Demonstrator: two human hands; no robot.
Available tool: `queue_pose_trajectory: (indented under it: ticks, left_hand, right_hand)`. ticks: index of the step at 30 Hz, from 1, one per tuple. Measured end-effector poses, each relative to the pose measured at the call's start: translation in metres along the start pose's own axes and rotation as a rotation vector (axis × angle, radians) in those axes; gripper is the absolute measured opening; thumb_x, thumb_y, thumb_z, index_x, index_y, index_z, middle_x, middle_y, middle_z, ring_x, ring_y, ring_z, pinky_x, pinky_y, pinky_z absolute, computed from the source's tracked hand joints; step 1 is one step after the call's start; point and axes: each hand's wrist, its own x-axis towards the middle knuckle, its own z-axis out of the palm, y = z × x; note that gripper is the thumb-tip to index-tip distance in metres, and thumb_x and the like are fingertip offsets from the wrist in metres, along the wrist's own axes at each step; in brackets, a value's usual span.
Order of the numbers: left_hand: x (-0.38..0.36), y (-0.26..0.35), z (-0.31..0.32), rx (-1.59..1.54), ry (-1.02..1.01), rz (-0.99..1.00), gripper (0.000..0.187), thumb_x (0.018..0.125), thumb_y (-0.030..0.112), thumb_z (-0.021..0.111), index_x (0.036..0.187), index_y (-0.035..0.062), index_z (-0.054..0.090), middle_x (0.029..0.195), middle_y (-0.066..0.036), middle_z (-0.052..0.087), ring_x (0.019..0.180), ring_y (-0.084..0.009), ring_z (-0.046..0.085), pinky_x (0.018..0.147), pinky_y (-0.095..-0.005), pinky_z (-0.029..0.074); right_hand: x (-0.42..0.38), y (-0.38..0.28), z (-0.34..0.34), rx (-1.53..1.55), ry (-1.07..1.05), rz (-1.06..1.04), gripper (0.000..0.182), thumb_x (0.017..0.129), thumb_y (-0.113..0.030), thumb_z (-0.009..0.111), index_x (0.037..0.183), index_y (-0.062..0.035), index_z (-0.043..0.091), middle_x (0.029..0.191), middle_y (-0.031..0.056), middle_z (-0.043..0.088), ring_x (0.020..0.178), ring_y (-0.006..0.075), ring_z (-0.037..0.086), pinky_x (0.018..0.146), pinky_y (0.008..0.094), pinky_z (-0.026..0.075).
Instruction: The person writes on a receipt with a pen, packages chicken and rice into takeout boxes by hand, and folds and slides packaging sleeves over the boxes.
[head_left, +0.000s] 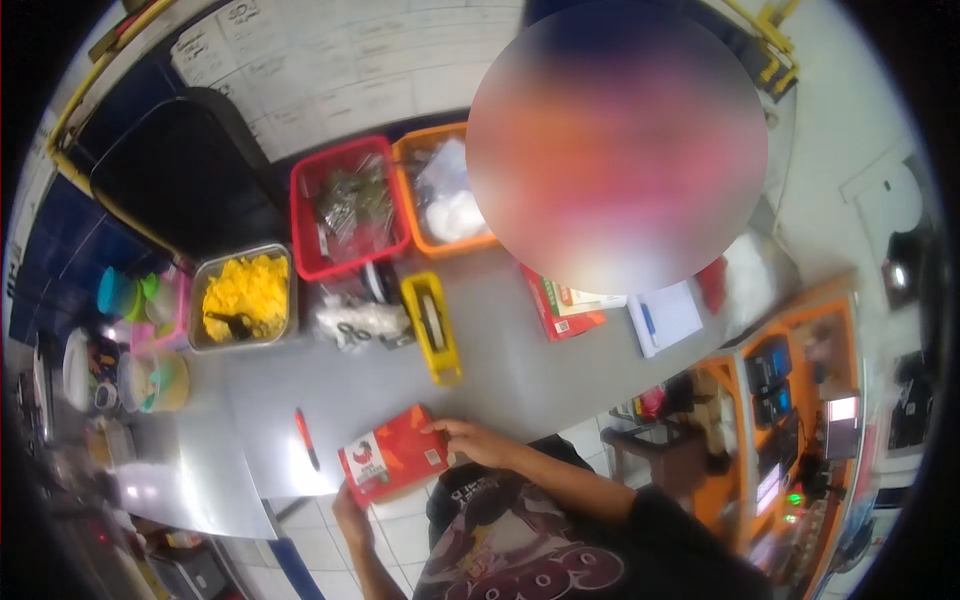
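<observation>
A red box (pixel 398 456) with a white panel and a dark printed logo is held at the front edge of the steel table. My right hand (pixel 462 440) grips its right end, fingers over the upper face. My left hand (pixel 350 515) holds the lower left corner from below, its fingers partly hidden by the box. On the table just left of the box lies a red pen or marker (pixel 306 440). Beyond it is a yellow tray-like holder (pixel 432 328) with a white and dark item in it.
A metal pan (pixel 294 300) of yellow pieces stands at left, near plastic tubs (pixel 155 380). Behind are a red basket (pixel 300 225) and an orange basket (pixel 410 200) holding bags. A notepad (pixel 672 318) with a blue pen lies right, near red packets (pixel 560 312). A blurred patch hides the back right.
</observation>
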Motion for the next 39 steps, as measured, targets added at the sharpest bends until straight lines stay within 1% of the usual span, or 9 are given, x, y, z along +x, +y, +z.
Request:
queue_pose_trajectory:
  ticks: [2,6,7,9,14,22,28,33,39]
  left_hand:
    - [0.005,-0.039,-0.033,-0.199,-0.216,-0.056,0.063,0.099,0.048,0.043,0.132,-0.0044,0.055,0.119,-0.017,0.068,0.107,-0.0240,0.067,0.088,-0.0347,0.054]
    - [-0.006,0.030,0.032,0.044,-0.169,-0.296,0.072,0.100,0.058,0.043,0.138,-0.0032,0.049,0.120,-0.015,0.066,0.104,-0.0196,0.067,0.082,-0.0333,0.056]
    - [-0.008,0.034,0.043,0.072,-0.134,-0.304,0.063,0.103,0.047,0.047,0.139,-0.0045,0.048,0.119,-0.013,0.065,0.102,-0.0171,0.065,0.087,-0.0306,0.053]
    - [-0.002,0.030,0.061,0.211,-0.124,-0.144,0.053,0.104,0.034,0.050,0.142,-0.0030,0.047,0.088,-0.006,0.064,0.078,-0.0120,0.060,0.066,-0.0272,0.051]
    - [0.005,0.031,0.082,0.235,-0.069,-0.177,0.046,0.105,0.033,0.049,0.136,-0.0016,0.055,0.074,-0.001,0.060,0.064,-0.0080,0.052,0.055,-0.0264,0.043]
    - [0.006,0.041,0.099,0.340,-0.054,-0.157,0.045,0.107,0.035,0.043,0.131,0.0005,0.057,0.068,-0.002,0.056,0.059,-0.0100,0.051,0.053,-0.0290,0.041]
    - [0.009,0.023,0.100,0.311,-0.048,-0.257,0.044,0.107,0.036,0.043,0.124,-0.0003,0.061,0.073,-0.003,0.058,0.069,-0.0130,0.052,0.062,-0.0312,0.043]
    - [0.011,0.000,0.103,0.315,-0.022,-0.228,0.046,0.106,0.038,0.045,0.129,-0.0005,0.058,0.087,-0.005,0.063,0.075,-0.0123,0.054,0.070,-0.0306,0.048]
    - [0.004,0.020,0.115,0.315,-0.031,-0.276,0.044,0.106,0.034,0.044,0.130,-0.0005,0.057,0.088,-0.004,0.063,0.075,-0.0111,0.054,0.069,-0.0294,0.047]
  right_hand:
    - [-0.002,0.000,0.002,0.063,0.091,0.003,0.057,0.090,0.003,0.051,0.146,-0.0056,0.041,0.137,0.0119,0.051,0.122,0.0187,0.051,0.105,0.0331,0.040]
    - [-0.023,-0.007,-0.013,-0.020,0.154,-0.049,0.076,0.088,-0.002,0.059,0.155,-0.0064,0.024,0.150,0.0178,0.041,0.137,0.0251,0.042,0.114,0.0368,0.033]
    - [-0.034,-0.011,-0.021,-0.016,0.152,-0.046,0.076,0.088,-0.002,0.059,0.155,-0.0064,0.024,0.150,0.0178,0.041,0.137,0.0251,0.042,0.114,0.0368,0.033]
    - [-0.059,-0.021,-0.035,-0.261,0.039,-0.131,0.088,0.083,-0.002,0.065,0.158,-0.0068,0.019,0.155,0.0193,0.035,0.142,0.0288,0.038,0.115,0.0390,0.033]
    - [-0.074,-0.017,-0.033,-0.816,0.211,-0.125,0.087,0.087,-0.012,0.065,0.160,-0.0144,0.017,0.150,0.0219,0.045,0.131,0.0404,0.050,0.108,0.0441,0.041]
    - [-0.062,-0.039,-0.032,-0.999,0.405,-0.242,0.056,0.089,-0.014,0.062,0.143,-0.0126,0.048,0.114,0.0172,0.066,0.104,0.0386,0.063,0.090,0.0453,0.052]
    - [-0.071,-0.061,-0.043,-1.138,0.511,-0.392,0.047,0.090,-0.012,0.063,0.137,-0.0133,0.056,0.099,0.0151,0.062,0.091,0.0350,0.062,0.083,0.0413,0.052]
    - [-0.055,-0.030,-0.083,-0.798,0.407,-0.518,0.041,0.093,-0.007,0.061,0.134,-0.0130,0.059,0.107,0.0191,0.061,0.095,0.0347,0.063,0.084,0.0389,0.052]
    - [-0.059,-0.054,-0.095,-0.740,0.210,-0.166,0.038,0.097,-0.010,0.054,0.135,-0.0133,0.056,0.127,0.0165,0.061,0.105,0.0345,0.064,0.090,0.0404,0.051]
